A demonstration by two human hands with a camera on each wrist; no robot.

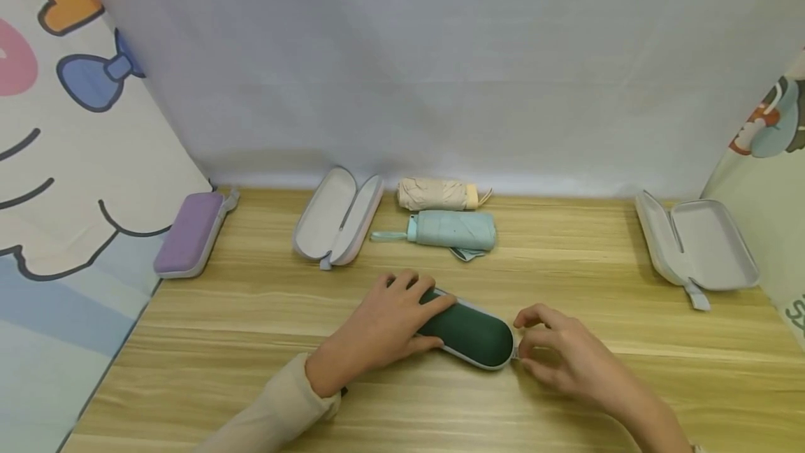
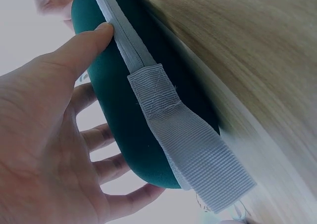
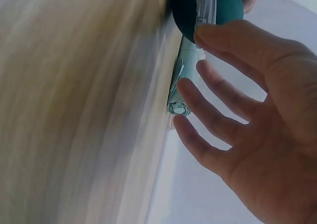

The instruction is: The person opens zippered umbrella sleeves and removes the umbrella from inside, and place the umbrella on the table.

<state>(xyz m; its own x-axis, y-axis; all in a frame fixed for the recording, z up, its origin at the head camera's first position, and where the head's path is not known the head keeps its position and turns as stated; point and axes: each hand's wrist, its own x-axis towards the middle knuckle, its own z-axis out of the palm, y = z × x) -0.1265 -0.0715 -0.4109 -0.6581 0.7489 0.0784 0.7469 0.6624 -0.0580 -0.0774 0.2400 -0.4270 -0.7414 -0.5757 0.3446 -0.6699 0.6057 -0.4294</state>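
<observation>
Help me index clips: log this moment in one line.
left hand: grips green case | right hand: pinches zipper pull | lid: closed | teal umbrella: untouched

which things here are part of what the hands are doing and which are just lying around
Part of the job:
- green case, gripped by the left hand
- its zip pull, at the fingers of the right hand

Lying about, untouched:
- purple case
- open case left of the umbrellas
- cream umbrella
- blue-green umbrella
- far-right open case

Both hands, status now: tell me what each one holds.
Left hand: closed, holding the green case.
Right hand: closed, pinching the zipper pull at the case's end.
</observation>
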